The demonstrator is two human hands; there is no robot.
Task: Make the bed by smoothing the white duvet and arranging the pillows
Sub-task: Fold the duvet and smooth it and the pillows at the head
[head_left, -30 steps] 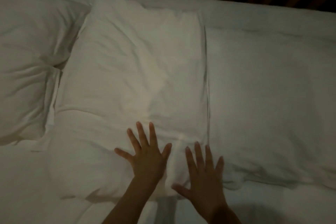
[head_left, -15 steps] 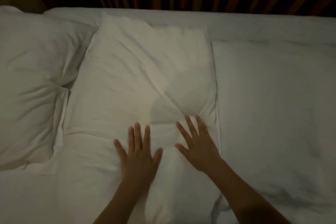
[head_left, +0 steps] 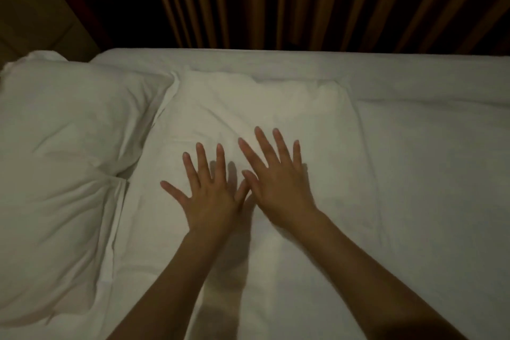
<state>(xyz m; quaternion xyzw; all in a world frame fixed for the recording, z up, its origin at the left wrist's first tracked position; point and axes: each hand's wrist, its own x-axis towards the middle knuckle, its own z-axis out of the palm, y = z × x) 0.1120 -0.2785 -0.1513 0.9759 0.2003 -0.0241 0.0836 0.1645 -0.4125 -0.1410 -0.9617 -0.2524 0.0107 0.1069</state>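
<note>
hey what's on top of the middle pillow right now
Both hands lie flat on the middle pillow: left hand and right hand, fingers spread. Whatever lies beneath the pillow is covered.

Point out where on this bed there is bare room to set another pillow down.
The flat white stretch right of the middle pillow, running to the right frame edge, lies bare. The left side is crowded: a rumpled pillow butts against the middle one, where the left hand and right hand lie spread.

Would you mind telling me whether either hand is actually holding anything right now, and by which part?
Nothing is held. The left hand and right hand lie flat, fingers spread, on the middle pillow.
</note>
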